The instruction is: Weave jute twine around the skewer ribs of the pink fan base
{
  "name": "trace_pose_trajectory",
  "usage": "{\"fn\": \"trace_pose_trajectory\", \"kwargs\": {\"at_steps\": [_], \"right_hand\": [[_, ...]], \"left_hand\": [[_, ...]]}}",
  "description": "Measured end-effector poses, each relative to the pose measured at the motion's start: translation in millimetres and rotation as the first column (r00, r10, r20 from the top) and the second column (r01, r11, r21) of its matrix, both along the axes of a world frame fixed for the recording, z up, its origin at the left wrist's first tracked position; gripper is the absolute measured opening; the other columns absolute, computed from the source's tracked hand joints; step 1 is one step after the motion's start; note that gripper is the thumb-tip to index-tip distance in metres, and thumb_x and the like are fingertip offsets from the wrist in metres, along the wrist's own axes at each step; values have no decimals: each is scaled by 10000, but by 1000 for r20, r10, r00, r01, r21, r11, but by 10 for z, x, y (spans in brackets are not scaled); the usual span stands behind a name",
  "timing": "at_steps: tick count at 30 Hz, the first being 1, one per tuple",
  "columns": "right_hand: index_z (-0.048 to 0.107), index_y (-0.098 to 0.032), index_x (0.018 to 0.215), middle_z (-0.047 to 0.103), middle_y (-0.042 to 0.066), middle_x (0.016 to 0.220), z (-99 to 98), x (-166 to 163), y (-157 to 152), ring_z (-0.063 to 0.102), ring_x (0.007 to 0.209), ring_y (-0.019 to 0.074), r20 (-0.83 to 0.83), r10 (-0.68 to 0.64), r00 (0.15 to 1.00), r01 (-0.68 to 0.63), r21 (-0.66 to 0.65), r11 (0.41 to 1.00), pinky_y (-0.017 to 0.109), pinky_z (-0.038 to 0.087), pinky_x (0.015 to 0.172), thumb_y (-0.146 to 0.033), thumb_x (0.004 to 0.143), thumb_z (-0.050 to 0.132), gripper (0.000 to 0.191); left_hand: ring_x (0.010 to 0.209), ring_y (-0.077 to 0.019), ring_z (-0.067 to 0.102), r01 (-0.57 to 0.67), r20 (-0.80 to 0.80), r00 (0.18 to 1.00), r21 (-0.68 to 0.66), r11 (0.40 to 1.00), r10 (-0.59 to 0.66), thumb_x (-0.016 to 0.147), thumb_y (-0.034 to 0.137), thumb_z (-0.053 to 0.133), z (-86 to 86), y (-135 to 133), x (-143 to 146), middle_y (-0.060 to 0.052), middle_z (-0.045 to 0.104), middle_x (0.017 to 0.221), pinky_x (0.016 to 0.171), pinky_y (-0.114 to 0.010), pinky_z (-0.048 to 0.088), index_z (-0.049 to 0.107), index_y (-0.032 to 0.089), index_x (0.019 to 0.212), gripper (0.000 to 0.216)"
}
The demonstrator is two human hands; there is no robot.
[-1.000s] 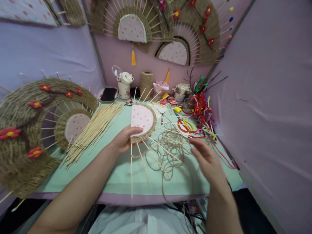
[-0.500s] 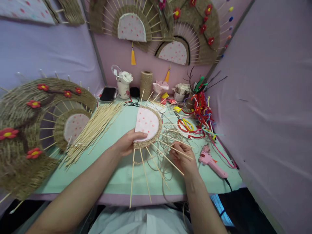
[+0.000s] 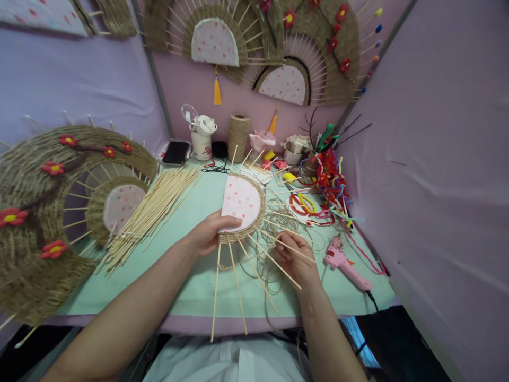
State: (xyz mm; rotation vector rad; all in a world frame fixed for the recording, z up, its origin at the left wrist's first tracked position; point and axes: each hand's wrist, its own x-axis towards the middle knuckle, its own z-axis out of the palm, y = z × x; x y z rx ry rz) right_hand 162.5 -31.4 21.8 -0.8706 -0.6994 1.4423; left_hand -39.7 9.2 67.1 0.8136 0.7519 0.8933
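Observation:
My left hand (image 3: 207, 232) grips the lower left edge of a half-round fan piece (image 3: 239, 201), its thumb lying across the front. Pink spots dot the white centre, a woven twine band rims it, and thin wooden sticks (image 3: 234, 281) radiate outward. My right hand (image 3: 294, 254) is closed among the lower right sticks, with thumb and fingers pinched together. From the lower sticks a thin strand of twine (image 3: 242, 262) runs toward these fingers; the pinch itself is partly hidden. Loose coils of twine (image 3: 278, 212) lie on the table behind and below the fan.
A heap of wooden sticks (image 3: 159, 207) lies left, beside a large woven fan (image 3: 24, 175). Right are scissors (image 3: 304, 204), a pink glue gun (image 3: 345, 265) with a cord, and tangled pipe cleaners (image 3: 330, 180). A twine spool (image 3: 238, 138) and white pot (image 3: 202, 140) stand behind.
The fan piece has shifted very slightly to the right with my left hand. My right hand stays closed in nearly the same place among the sticks.

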Motion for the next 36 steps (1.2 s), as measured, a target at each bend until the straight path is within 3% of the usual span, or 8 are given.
{"fn": "trace_pose_trajectory", "kwargs": {"at_steps": [9,17,22,25,28,33,36], "right_hand": [[670,-174,686,493,-45,530,-20,11,-7,303,450,45,13,25,1000,-25,-26,999,183,219,412,-312,672,776,174],[675,-183,654,526,-32,567,-3,4,-19,432,526,83,82,-24,996,26,-30,999,210,347,479,-320,633,791,181],[709,-198,825,633,20,755,11,35,-11,533,635,123,72,-45,996,47,-19,999,260,453,593,-331,676,742,202],[692,-224,950,648,33,921,12,48,-14,593,815,155,52,-123,991,122,28,992,315,488,780,-312,690,697,274],[671,-243,952,631,17,999,-17,47,-34,589,925,155,127,-261,957,246,126,961,339,456,893,-283,734,641,224],[644,-230,907,628,9,937,-90,105,-69,582,872,152,311,-449,838,388,240,890,332,456,836,-280,782,604,140],[633,-197,881,617,19,868,-45,203,-101,573,814,156,376,-574,727,482,315,817,322,453,787,-292,793,619,130]], "left_hand": [[744,-231,686,5,-3,1000,1,1000,-5,671,162,697,-1,-6,4,-157,725,974,607,-282,526,643,87,1117,456],[754,-238,691,-6,-14,1000,-13,1000,6,669,148,689,22,-18,12,-148,728,977,608,-291,533,623,103,1164,501],[769,-241,693,-82,0,997,-53,995,82,663,131,676,54,-18,30,-131,733,962,589,-283,537,657,116,1078,416],[734,-209,692,-176,1,984,-98,979,177,677,131,670,77,-6,39,-122,734,950,586,-260,542,669,115,972,296],[723,-188,693,-218,22,975,-130,967,223,704,136,649,84,14,37,-115,734,944,596,-246,549,664,117,947,245],[730,-174,692,-226,41,971,-151,962,235,717,143,639,61,32,31,-119,734,929,599,-227,549,663,105,939,226],[739,-188,692,-269,8,963,-66,961,271,693,142,665,37,18,44,-117,731,945,602,-246,554,650,105,975,284]]}}
